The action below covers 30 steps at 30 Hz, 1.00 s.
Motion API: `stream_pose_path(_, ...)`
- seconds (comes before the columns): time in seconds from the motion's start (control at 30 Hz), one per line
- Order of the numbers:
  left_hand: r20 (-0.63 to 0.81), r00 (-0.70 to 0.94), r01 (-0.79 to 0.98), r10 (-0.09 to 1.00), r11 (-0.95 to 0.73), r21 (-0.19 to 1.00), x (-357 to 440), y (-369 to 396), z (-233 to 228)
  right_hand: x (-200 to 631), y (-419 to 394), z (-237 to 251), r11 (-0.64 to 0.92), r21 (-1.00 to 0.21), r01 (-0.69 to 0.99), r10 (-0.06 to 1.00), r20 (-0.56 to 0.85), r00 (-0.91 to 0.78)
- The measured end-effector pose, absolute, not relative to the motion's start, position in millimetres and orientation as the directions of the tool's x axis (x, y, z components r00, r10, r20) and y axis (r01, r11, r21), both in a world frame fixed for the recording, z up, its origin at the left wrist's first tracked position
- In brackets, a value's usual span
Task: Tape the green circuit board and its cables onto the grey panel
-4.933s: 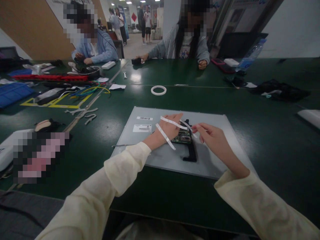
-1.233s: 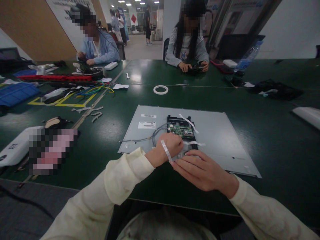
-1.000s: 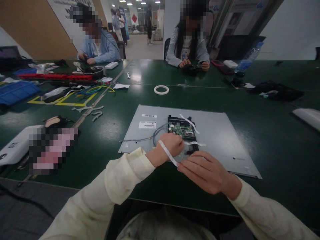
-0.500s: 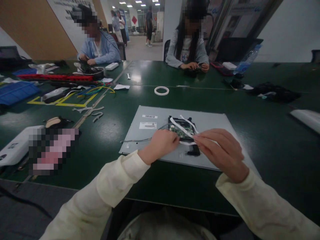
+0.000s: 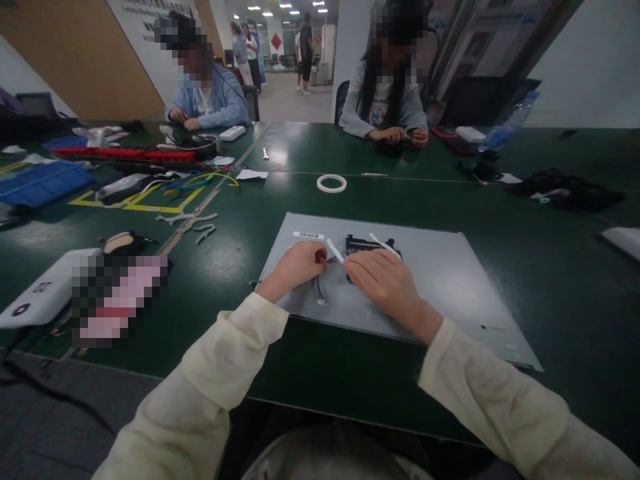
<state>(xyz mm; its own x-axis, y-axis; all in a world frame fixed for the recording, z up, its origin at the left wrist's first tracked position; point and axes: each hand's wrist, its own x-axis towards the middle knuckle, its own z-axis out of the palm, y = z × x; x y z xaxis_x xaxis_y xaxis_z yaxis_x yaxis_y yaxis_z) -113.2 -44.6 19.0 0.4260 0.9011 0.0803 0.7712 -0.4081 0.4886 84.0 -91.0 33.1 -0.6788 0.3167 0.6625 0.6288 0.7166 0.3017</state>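
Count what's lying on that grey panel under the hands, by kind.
White strips: 2
Black bracket: 1
Barcode label: 1
Grey cable: 1
Total: 5, on the panel; both hands hide some.

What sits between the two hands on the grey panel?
In the head view, a white tape strip sits in the narrow gap between the left hand and right hand, over the grey panel; it reaches both hands.

Both forearms, in cream long sleeves, extend forward and converge. Left hand [image 5: 299,265] lies knuckles up, fingers curled inward, thumb tip toward the right hand [image 5: 383,283], which lies palm down, fingers flat and pointing left, the fingertips nearly meeting
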Motion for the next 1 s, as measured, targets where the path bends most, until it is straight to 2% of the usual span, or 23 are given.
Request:
stream_pose_path(0.13,0.088,0.434,0.741,0.897,-0.411,0.53,-113.9,-42.3,16.4,75.7,-90.9,21.8,0.722,0.301,0.623,0.314,0.66,-0.682)
stream_pose_path(0.5,0.108,0.433,0.684,0.895,-0.404,0.608,-114.2,-39.1,15.1,65.7,-90.4,9.7,0.731,0.26,0.631,0.425,0.551,-0.719)
stream_pose_path(0.73,0.153,0.399,0.717,0.904,-0.412,0.563,-111.3,-42.5,15.0,65.4,-87.7,3.6,0.757,0.246,0.605,0.451,0.473,-0.757)
stream_pose_path(1.0,0.322,0.353,0.768,0.879,-0.468,0.437,-109.1,-42.5,14.1,64.5,-86.2,-0.5,0.767,0.228,0.6,0.487,0.404,-0.775)
